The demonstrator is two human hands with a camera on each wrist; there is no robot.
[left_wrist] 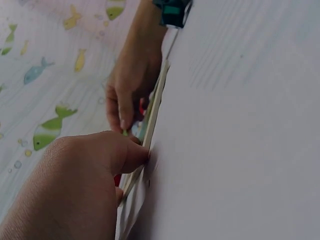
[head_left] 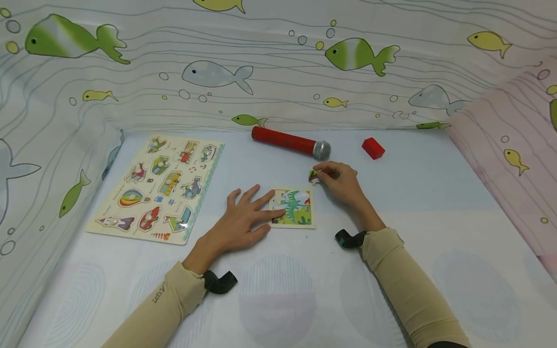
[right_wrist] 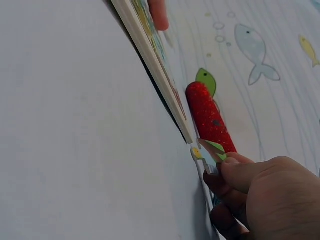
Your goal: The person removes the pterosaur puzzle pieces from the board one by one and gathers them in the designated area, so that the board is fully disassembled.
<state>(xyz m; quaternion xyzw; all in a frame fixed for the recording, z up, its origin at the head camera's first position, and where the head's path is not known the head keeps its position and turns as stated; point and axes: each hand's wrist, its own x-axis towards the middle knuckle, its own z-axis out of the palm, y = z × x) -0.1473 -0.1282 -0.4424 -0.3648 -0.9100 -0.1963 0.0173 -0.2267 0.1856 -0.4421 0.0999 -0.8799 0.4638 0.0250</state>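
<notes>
A small square puzzle (head_left: 300, 220) with a green dinosaur picture in a pale wooden frame lies on the table. My left hand (head_left: 244, 220) has its fingers spread flat, the fingertips resting on the puzzle's left side. Just off the upper right corner, my right hand (head_left: 341, 181) pinches a small green puzzle piece (head_left: 313, 174) between thumb and fingers. The right wrist view shows this green piece (right_wrist: 216, 148) tilted up from the table. Below it lies a second small piece (right_wrist: 197, 152), white and yellow, close to the fingertips and partly hidden by them.
A larger wooden peg puzzle board (head_left: 150, 193) with vehicle pictures lies at the left. Behind the small puzzle is a red toy microphone (head_left: 285, 140) with a silver head. To its right sits a red block (head_left: 373, 148). Fish-printed cloth (head_left: 278, 43) walls the table's back and sides.
</notes>
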